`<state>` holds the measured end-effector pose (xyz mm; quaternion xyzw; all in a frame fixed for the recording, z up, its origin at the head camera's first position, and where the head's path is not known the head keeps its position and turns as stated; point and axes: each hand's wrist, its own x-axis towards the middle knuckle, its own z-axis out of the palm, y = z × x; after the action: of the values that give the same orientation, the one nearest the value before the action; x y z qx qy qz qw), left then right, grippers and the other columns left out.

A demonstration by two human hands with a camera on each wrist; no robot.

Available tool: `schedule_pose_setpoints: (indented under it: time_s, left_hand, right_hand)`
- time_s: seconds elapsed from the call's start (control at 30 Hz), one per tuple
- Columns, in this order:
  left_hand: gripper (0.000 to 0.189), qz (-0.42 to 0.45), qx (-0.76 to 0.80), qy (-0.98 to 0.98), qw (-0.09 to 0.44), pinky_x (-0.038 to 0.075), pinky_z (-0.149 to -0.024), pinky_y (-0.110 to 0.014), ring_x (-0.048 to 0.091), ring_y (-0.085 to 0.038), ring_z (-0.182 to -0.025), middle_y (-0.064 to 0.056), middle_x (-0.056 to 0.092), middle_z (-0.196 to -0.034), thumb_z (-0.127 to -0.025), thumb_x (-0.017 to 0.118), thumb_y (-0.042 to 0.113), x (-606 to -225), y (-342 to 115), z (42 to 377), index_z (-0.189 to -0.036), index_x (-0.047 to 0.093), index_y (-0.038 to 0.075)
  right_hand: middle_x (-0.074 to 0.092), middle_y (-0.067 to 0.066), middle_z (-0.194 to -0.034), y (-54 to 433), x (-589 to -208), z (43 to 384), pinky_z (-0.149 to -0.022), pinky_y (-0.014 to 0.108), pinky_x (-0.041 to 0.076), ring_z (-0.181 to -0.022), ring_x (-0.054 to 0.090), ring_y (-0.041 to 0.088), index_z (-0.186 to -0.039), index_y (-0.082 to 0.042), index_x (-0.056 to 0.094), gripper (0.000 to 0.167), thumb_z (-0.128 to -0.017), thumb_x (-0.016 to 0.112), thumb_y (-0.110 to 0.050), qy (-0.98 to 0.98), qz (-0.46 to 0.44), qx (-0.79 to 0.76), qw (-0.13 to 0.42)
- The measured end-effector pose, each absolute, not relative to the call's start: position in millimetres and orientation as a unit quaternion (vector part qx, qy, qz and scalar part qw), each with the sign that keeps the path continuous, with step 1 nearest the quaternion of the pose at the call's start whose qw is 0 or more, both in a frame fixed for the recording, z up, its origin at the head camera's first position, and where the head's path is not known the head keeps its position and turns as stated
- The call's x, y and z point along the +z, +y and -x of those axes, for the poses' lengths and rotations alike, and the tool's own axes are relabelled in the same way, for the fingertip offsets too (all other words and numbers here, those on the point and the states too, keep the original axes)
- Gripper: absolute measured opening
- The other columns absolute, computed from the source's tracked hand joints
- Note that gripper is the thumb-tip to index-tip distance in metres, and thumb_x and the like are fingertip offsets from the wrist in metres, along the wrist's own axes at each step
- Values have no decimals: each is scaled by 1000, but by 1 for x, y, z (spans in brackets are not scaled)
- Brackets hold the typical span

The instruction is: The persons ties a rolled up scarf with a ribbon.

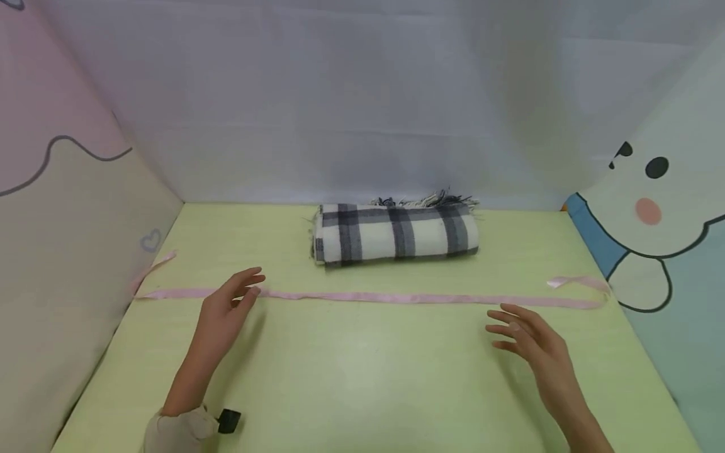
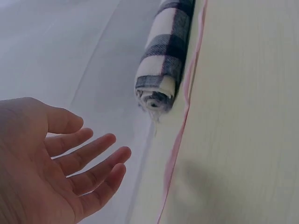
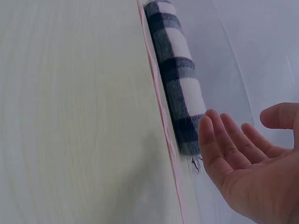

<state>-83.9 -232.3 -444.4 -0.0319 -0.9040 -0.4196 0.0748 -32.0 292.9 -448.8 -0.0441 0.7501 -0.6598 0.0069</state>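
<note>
A rolled-up plaid scarf (image 1: 396, 234), white with dark grey stripes and a fringe along its back, lies towards the far side of the table. In front of it a long pink ribbon (image 1: 362, 297) stretches from side to side, both ends bent back. My left hand (image 1: 229, 308) hovers over the ribbon's left part, fingers relaxed and holding nothing; the left wrist view shows its palm (image 2: 51, 163) apart from scarf and ribbon. My right hand (image 1: 538, 352) is held above the table, nearer than the ribbon's right part. Its loosely bent fingers (image 3: 229, 144) hold nothing.
The pale yellow table (image 1: 362, 390) is bounded by a white cloth (image 1: 340, 107) behind and printed cloths at the left (image 1: 73, 251) and right (image 1: 680, 283). A small black object (image 1: 229, 421) sits at my left sleeve (image 1: 178, 431).
</note>
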Motion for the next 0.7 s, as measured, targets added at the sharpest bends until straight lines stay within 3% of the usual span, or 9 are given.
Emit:
schedule_pose_setpoints:
  time_s: [0.13,0.2,0.3,0.4,0.53,0.7]
  left_hand:
    - [41,14,-491,-871,34,48,-87,-8,64,8,-106,-12,68,-140,-110,55,22,-442,-224,102,-151,55,16]
    - [42,5,-528,-849,16,51,-88,-11,65,9,-105,-15,65,-143,-110,54,20,-440,-220,109,-152,53,14]
    - [43,-18,-576,-817,-9,53,-92,-18,68,2,-110,-18,60,-148,-111,53,19,-439,-213,121,-153,51,13]
    - [46,-46,-610,-790,-37,54,-100,-30,67,-13,-121,-18,55,-153,-111,52,19,-442,-205,133,-156,48,12]
    - [55,-78,-636,-765,-65,47,-113,-50,52,-33,-141,-19,44,-162,-110,52,19,-447,-192,153,-162,36,10]
    - [68,-107,-650,-747,-90,38,-121,-55,37,-39,-154,-21,27,-170,-110,53,23,-453,-174,178,-168,19,12]
  right_hand:
    - [70,-1,-138,274,-452,45,-91,33,62,-117,73,15,-151,2,46,40,-113,43,-13,714,44,-698,26]
    - [69,2,-140,266,-454,51,-92,33,61,-118,73,16,-150,2,46,40,-113,43,-13,702,51,-710,31]
    - [68,5,-141,255,-457,61,-93,34,61,-120,72,17,-150,1,46,40,-113,43,-13,687,63,-723,31]
    - [67,7,-142,245,-459,70,-94,35,61,-120,72,18,-150,1,47,39,-113,44,-14,672,60,-738,30]
    - [64,10,-145,232,-461,87,-96,36,60,-123,71,19,-149,0,47,40,-113,47,-16,650,42,-758,42]
    - [58,13,-152,217,-463,107,-102,37,57,-128,68,21,-151,1,42,44,-112,49,-19,623,2,-779,70]
